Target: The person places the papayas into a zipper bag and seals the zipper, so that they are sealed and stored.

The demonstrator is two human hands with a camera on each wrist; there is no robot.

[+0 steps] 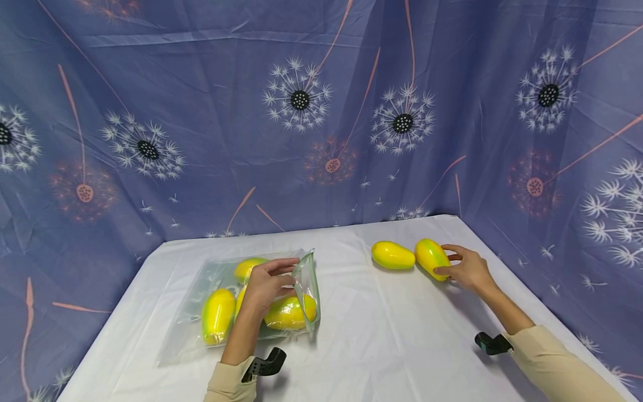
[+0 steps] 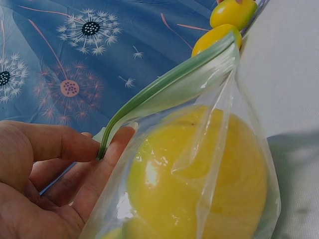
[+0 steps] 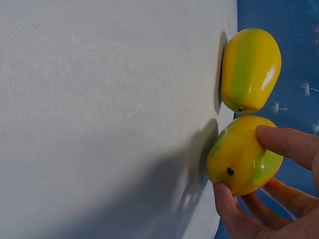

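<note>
A clear plastic bag (image 1: 187, 321) with a green-edged mouth (image 2: 149, 92) lies on the left half of the table, and several yellow-green mangoes (image 1: 218, 315) are inside it. My left hand (image 1: 265, 286) pinches the rim of the bag between thumb and fingers, holding the mouth raised. At the far right, my right hand (image 1: 468, 271) grips a mango (image 3: 244, 157), its thumb and fingers on opposite sides of the fruit. Immediately left of that one lies another mango (image 1: 393, 255) on the table. The held mango appears to be at the table surface; whether it is lifted I cannot tell.
A white cloth (image 1: 361, 340) covers the table. Blue curtains (image 1: 216, 111) printed with dandelions stand behind and along the sides. A black wrist camera (image 1: 266, 364) sits by the left cuff, another black camera (image 1: 493, 343) by the right.
</note>
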